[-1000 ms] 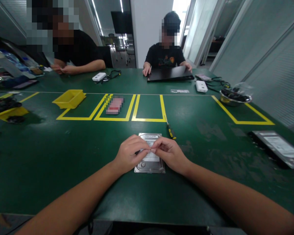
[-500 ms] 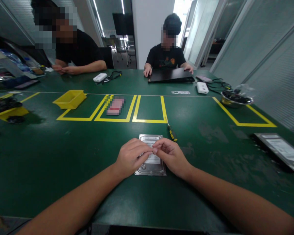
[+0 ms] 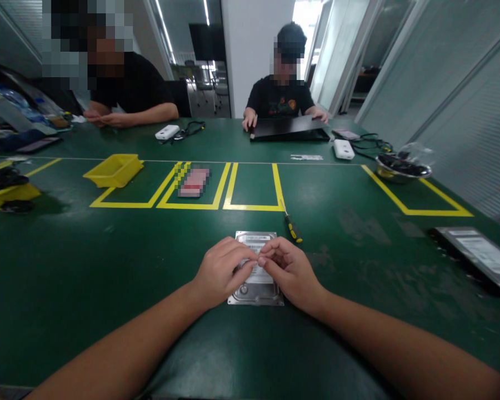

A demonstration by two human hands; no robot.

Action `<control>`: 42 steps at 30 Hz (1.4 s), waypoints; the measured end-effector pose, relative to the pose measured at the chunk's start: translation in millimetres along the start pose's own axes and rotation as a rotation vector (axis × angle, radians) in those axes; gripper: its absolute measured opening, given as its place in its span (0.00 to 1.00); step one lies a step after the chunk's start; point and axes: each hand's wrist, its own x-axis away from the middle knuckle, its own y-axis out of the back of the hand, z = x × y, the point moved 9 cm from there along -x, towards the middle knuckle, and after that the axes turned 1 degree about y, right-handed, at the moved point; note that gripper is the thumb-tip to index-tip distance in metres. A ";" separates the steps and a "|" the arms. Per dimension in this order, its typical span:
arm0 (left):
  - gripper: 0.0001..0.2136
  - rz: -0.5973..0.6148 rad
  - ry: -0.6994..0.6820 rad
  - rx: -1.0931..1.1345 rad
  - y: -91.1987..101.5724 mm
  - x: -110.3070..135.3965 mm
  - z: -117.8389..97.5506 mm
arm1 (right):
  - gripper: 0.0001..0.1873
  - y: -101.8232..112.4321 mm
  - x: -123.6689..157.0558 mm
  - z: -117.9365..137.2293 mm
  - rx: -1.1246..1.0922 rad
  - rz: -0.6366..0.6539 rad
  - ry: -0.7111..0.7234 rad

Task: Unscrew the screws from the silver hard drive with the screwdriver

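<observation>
A silver hard drive (image 3: pixel 254 290) lies flat on the green table (image 3: pixel 108 266) right in front of me. My left hand (image 3: pixel 220 271) and my right hand (image 3: pixel 289 269) rest over its middle, fingers curled and fingertips meeting in a pinch. What they pinch is too small to make out. A small screwdriver (image 3: pixel 291 225) with a black and yellow handle lies just beyond the drive, to the right of it.
Yellow tape boxes mark the table ahead, one holding a yellow bin (image 3: pixel 113 169). A second drive (image 3: pixel 479 255) lies at the right, a metal bowl (image 3: pixel 402 168) behind it. Two people sit at the far side, one with a black laptop (image 3: pixel 289 129).
Both hands stay pinched together over the drive, with only slight finger shifts. The view has tipped a little, so everything sits slightly lower in the picture.
</observation>
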 end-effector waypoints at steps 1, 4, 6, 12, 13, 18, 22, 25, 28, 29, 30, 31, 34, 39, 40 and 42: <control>0.03 0.009 0.012 0.007 -0.5 -0.4 1.5 | 0.07 0.0 0.0 -0.2 0.007 -0.001 0.004; 0.02 0.032 0.035 0.032 -1.9 -1.9 5.1 | 0.06 0.2 -0.4 -1.2 0.018 -0.003 0.014; 0.03 0.042 0.031 0.048 -2.4 -2.8 5.6 | 0.06 0.5 -0.7 -2.2 0.019 -0.001 0.016; 0.04 0.034 0.025 0.099 -3.1 -4.0 6.8 | 0.06 3.7 0.2 -5.3 0.031 -0.006 0.011; 0.04 0.028 0.018 0.103 -3.1 -4.2 6.4 | 0.06 4.3 0.3 -5.3 0.032 -0.008 0.011; 0.08 -0.008 -0.007 0.090 -3.2 -6.1 4.4 | 0.06 6.1 -0.5 -4.1 0.037 -0.028 0.022; 0.06 -0.003 0.015 0.084 -4.1 -7.0 6.2 | 0.06 6.8 -1.0 -3.2 0.049 -0.040 0.032; 0.04 0.012 0.039 0.081 -4.7 -6.4 9.0 | 0.05 6.2 -0.7 -3.8 0.078 -0.032 0.039; 0.03 0.042 0.055 0.089 -7.3 -5.7 11.6 | 0.05 5.5 0.3 -2.6 0.138 -0.019 0.064; 0.03 0.053 0.059 0.092 -8.3 -5.5 12.4 | 0.04 5.3 1.0 -1.5 0.159 -0.015 0.075; 0.02 0.064 0.066 0.094 -9.2 -5.5 13.3 | 0.04 5.0 1.7 -0.3 0.176 -0.009 0.083; 0.02 0.074 0.073 0.094 -9.9 -5.5 14.3 | 0.03 4.5 2.5 1.4 0.197 -0.002 0.092; 0.02 0.084 0.106 0.101 -9.0 -6.8 18.8 | 0.03 3.2 5.0 11.9 0.310 0.012 0.160; 0.01 0.002 0.277 0.114 1.5 -7.7 39.6 | 0.06 -2.4 9.0 33.6 0.461 0.049 0.362; 0.01 -0.014 0.326 0.121 3.0 -6.4 45.5 | 0.07 -4.6 10.3 37.2 0.491 0.064 0.409; 0.02 -0.035 0.427 0.160 4.2 -2.1 57.4 | 0.09 -11.7 13.3 41.7 0.585 0.121 0.485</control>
